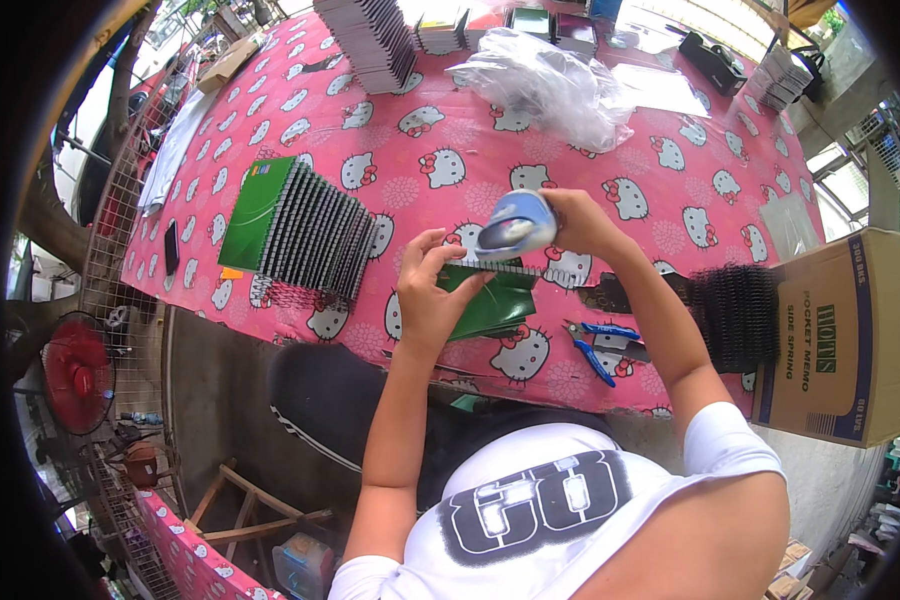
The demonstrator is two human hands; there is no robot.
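My left hand point(428, 295) pinches the edge of a green-covered notebook point(495, 303) between thumb and fingers. Along the notebook's far edge runs a wire spiral point(530, 270), its loose end sticking out to the right. In my right hand point(585, 222) is a rounded blue-and-white thing point(517, 225), shaped like a small slipper and slightly blurred. It is held over the spiral; whether it touches is hard to tell. Right of the notebook lie blue-handled cutting pliers point(602, 348). To the left stands a stack of green spiral notebooks point(305, 232).
Dark wire spirals point(732, 318) lie beside a cardboard box point(835, 335) at the right. Clear plastic wrap point(555, 85) and a tall notebook stack point(370, 45) are at the back. A phone point(171, 247) lies near the left edge of the pink patterned tablecloth point(470, 165). A red fan point(77, 372) stands beyond.
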